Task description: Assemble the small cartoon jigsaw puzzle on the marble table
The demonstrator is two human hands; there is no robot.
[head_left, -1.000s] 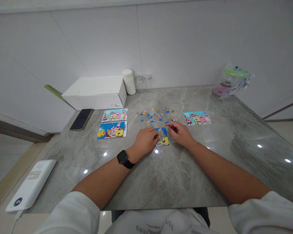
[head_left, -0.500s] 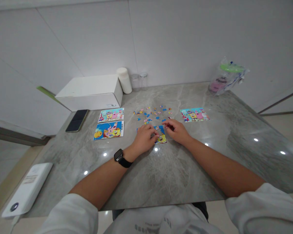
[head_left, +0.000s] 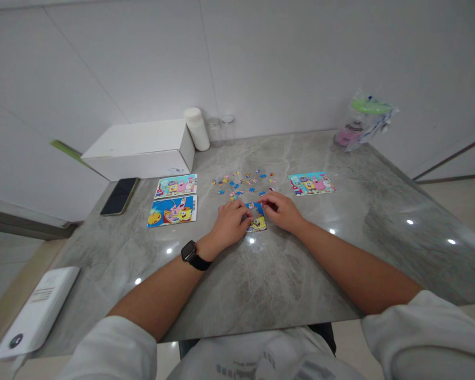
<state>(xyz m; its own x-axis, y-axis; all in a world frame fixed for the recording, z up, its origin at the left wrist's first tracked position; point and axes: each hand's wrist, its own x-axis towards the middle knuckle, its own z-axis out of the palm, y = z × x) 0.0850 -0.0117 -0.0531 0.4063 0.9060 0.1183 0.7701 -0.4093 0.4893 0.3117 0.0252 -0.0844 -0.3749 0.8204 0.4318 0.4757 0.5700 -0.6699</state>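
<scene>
Partial puzzle: the joined section (head_left: 258,225) is lying flat on the grey tabletop (head_left: 269,285), between the two hands, its left part being covered.
Left hand: the hand (head_left: 231,224) is spreading over the puzzle's left side, fingers bending; whether it is gripping a piece, I cannot tell.
Right hand: the hand (head_left: 280,212) is curling at the upper right corner, a gap showing between thumb and forefinger; whether the fingertips are holding anything, I cannot tell.
Loose pieces: the scatter (head_left: 252,189) is lying just beyond the hands.
Left cards: the pink-and-teal card (head_left: 177,186) is lying behind the blue card (head_left: 172,211).
Right card: a similar picture (head_left: 312,183) is lying beyond the right hand.
Left edge: a phone (head_left: 120,196) is lying near the white box (head_left: 136,150).
</scene>
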